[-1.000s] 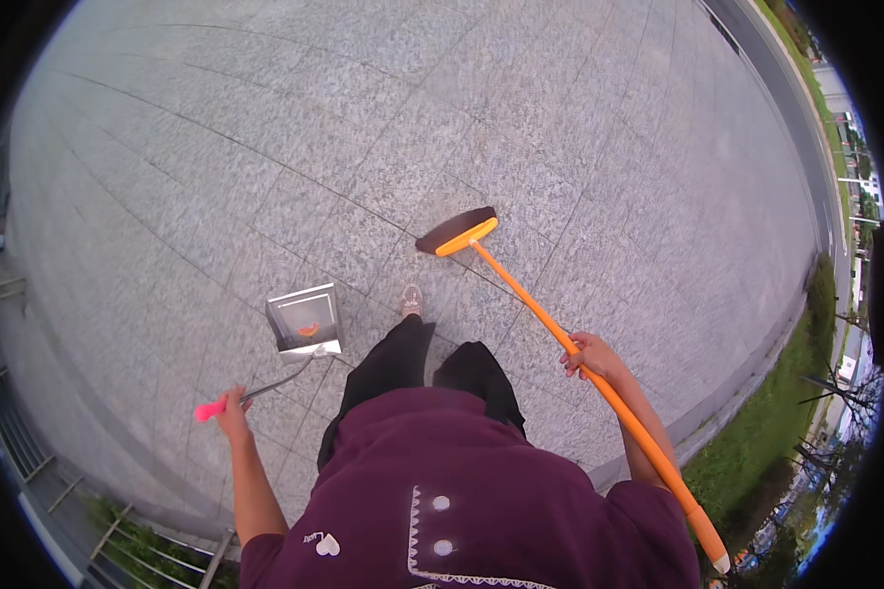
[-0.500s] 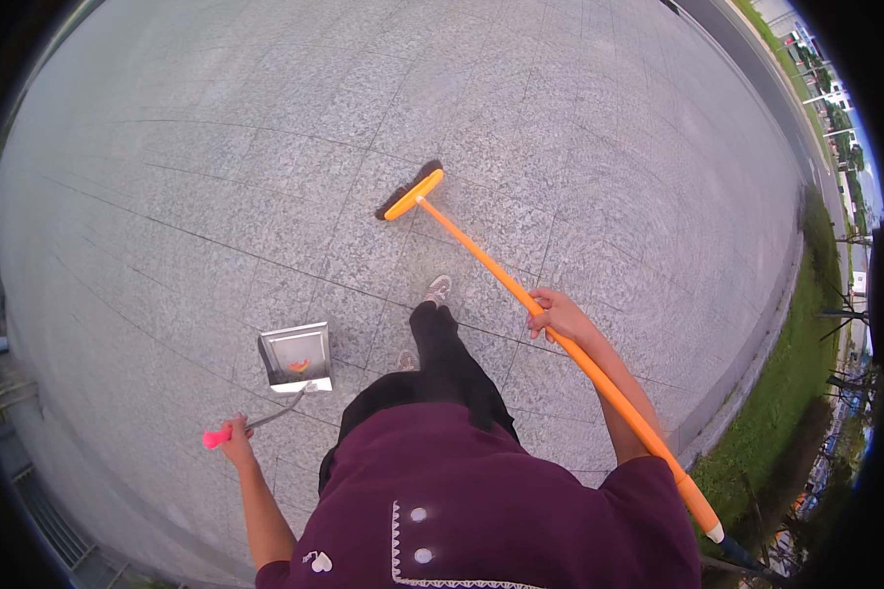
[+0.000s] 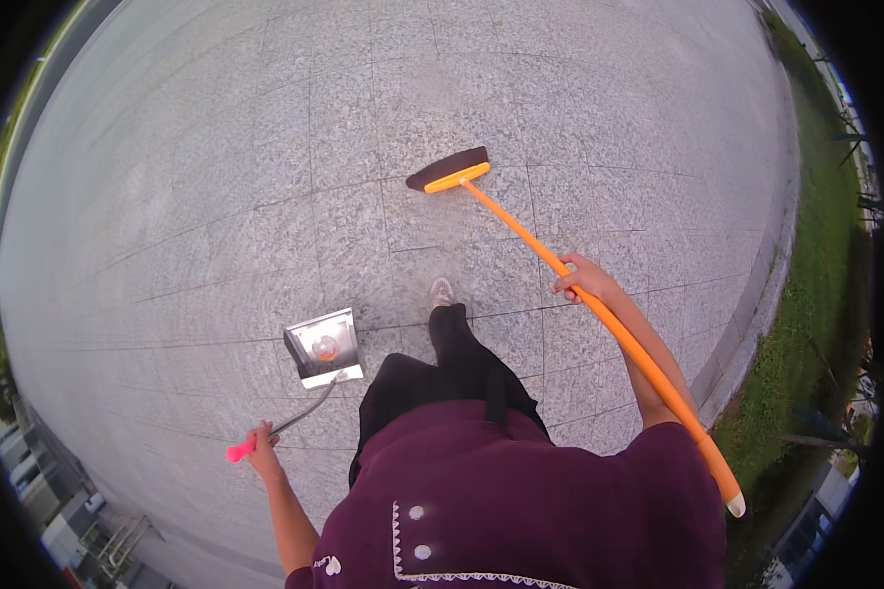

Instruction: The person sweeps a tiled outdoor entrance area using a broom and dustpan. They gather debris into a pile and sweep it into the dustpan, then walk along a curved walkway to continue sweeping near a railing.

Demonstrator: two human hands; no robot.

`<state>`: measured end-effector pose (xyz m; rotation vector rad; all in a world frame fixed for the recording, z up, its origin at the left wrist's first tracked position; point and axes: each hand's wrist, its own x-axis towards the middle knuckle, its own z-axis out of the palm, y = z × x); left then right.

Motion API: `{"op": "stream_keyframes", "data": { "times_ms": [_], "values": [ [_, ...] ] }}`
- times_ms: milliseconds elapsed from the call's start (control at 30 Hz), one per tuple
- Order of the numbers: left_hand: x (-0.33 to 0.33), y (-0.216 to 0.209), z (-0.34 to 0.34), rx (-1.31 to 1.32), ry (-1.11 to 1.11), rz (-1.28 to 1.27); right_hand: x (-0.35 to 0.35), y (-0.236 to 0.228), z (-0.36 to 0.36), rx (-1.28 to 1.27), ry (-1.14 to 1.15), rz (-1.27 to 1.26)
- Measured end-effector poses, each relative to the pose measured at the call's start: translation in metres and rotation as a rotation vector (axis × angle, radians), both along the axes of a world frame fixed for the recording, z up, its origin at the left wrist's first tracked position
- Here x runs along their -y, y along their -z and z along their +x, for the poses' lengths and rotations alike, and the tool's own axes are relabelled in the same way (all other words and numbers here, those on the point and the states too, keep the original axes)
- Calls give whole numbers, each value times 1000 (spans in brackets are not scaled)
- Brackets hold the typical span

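My right hand [image 3: 583, 278] is closed round the orange handle of a broom [image 3: 516, 228], whose long shaft runs back along my right forearm. The broom's head, dark brown bristles on an orange block, is ahead of my feet with the bristles facing away from me. On my left, my left hand [image 3: 261, 450] grips the pink-ended grey handle of a metal dustpan [image 3: 351, 322]. The pan hangs or rests to the left of my legs; whether it touches the ground I cannot tell. Inside it lies a small orange-red scrap [image 3: 324, 348].
Grey speckled stone paving [image 3: 216, 265] with thin joints spreads all round me. A kerb and a grass strip [image 3: 805, 324] run along the right side. Railings and pale structures [image 3: 118, 540] show at the lower left rim. My foot [image 3: 442, 292] is stepping ahead.
The view has turned, and the grass strip now stands more upright at the right. The broom head has swung forward and right, its bristles showing more. Both hands keep their holds.
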<state>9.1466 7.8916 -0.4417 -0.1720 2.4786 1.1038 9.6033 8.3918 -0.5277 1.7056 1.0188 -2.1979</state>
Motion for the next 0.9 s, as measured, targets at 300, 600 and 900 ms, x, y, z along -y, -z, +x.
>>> {"op": "stream_keyframes", "data": {
  "times_ms": [300,600,900],
  "values": [
    [-135,37,-65,52,291,72,122,-192,146,342,278,-54],
    [-291,38,-121,82,505,108,1,-130,72,193,530,206],
    [-463,56,-161,119,815,86,-33,-14,64,158,838,136]
  ]
}}
